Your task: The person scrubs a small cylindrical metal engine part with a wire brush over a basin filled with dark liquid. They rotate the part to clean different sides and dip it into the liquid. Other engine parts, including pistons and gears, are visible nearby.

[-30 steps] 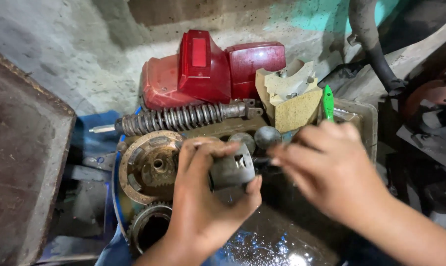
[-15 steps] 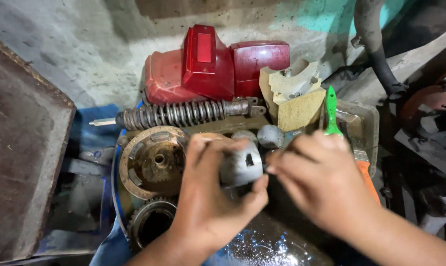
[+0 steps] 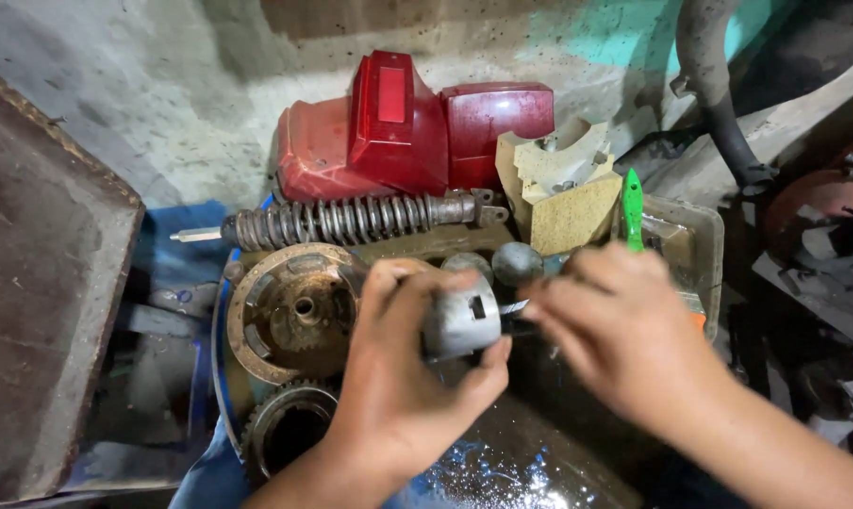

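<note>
The left hand (image 3: 403, 377) is closed around a small grey metal cylinder part (image 3: 461, 323), with the fingers over its top and the thumb pressed under its right end. The part is held in the air above a blue basin (image 3: 221, 372) that has dark oily liquid in it. The right hand (image 3: 624, 330) is just beside the right end of this part, its fingers curled around a brush with a green and orange handle (image 3: 631, 205); the green end of the handle stands up above the knuckles, and the dark bristle end touches the part near the left thumb.

Inside the basin, to the left of the left hand, lies a rusty round metal drum plate (image 3: 289, 311), and below it a dark toothed gear ring (image 3: 285, 424). Across the far edge of the basin lies a rusty coil spring shock absorber (image 3: 346, 220). Two grey round metal balls (image 3: 518, 262) sit just behind the held part. Further back, against the grey wall, there are dark red plastic body covers (image 3: 398, 132) and next to them a beige block of foam (image 3: 563, 184). A dirty clear plastic tray (image 3: 686, 240) is behind the right hand.
</note>
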